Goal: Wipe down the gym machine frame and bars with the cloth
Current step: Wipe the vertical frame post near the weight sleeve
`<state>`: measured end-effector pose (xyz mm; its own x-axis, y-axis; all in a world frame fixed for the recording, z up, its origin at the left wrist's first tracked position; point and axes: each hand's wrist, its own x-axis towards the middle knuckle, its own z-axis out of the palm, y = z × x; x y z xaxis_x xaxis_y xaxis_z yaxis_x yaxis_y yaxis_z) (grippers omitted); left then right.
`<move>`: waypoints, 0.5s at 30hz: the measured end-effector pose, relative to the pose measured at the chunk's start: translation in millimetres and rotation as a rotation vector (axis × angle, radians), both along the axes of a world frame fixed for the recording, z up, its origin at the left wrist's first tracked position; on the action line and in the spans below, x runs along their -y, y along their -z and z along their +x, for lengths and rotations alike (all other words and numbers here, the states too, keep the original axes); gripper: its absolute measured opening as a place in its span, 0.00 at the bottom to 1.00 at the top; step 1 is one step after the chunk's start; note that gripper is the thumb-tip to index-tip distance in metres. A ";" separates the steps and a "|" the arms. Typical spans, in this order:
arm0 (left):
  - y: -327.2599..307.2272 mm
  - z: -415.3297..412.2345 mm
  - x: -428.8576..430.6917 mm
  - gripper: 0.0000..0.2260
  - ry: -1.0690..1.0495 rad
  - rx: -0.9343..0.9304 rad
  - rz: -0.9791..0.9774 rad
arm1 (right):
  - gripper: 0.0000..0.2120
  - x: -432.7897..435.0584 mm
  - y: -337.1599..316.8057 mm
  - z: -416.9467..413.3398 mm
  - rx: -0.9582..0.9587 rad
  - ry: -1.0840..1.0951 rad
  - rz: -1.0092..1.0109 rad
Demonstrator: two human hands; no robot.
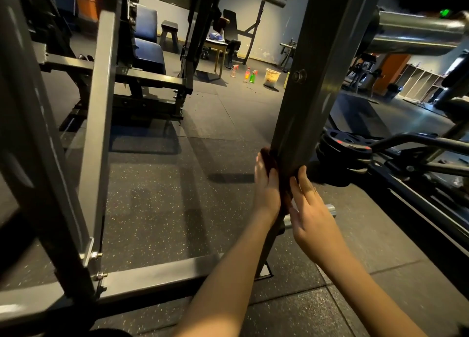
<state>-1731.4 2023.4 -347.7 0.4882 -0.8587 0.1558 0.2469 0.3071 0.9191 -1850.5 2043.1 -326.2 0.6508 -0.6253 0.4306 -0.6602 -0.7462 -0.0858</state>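
A grey upright post (312,82) of the gym machine frame rises through the middle right of the head view. A dark brown cloth (272,162) is wrapped against its lower part. My left hand (266,184) presses the cloth to the post's left face, its fingers straight along the cloth. From the right, my right hand (308,202) lies against the post with its fingers straight, the fingertips touching the cloth's edge. The post below my hands is mostly hidden by them.
A base bar (152,275) runs along the floor at lower left, joined to another grey upright (99,123). Weight plates (342,148) and dark bars lie at right. A steel tube (416,34) crosses upper right. Spray bottles (250,75) and a bucket (272,77) stand on the far floor.
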 end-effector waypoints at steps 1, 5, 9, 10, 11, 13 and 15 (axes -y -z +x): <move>10.0 0.4 1.8 0.23 0.020 -0.038 0.034 | 0.35 -1.3 -1.4 0.9 -0.011 0.018 0.027; 21.0 -6.5 1.9 0.25 0.057 -0.152 0.123 | 0.34 2.7 -17.7 -13.9 -0.183 0.025 -0.002; -5.4 -5.0 1.0 0.27 -0.001 -0.093 0.017 | 0.37 11.8 -27.0 -21.9 -0.255 0.016 -0.138; -15.2 -3.1 0.4 0.28 -0.015 -0.040 -0.028 | 0.36 11.6 -23.3 -18.8 -0.208 0.006 -0.166; -24.0 -1.4 -0.4 0.29 -0.020 0.014 -0.075 | 0.35 10.8 -17.9 -14.6 -0.152 -0.008 -0.184; -33.5 1.8 0.2 0.29 -0.031 0.075 -0.151 | 0.31 10.5 -5.5 -8.3 -0.044 -0.036 -0.206; -20.7 6.0 3.6 0.27 -0.042 0.064 -0.161 | 0.25 12.2 0.0 -3.4 0.037 -0.071 -0.233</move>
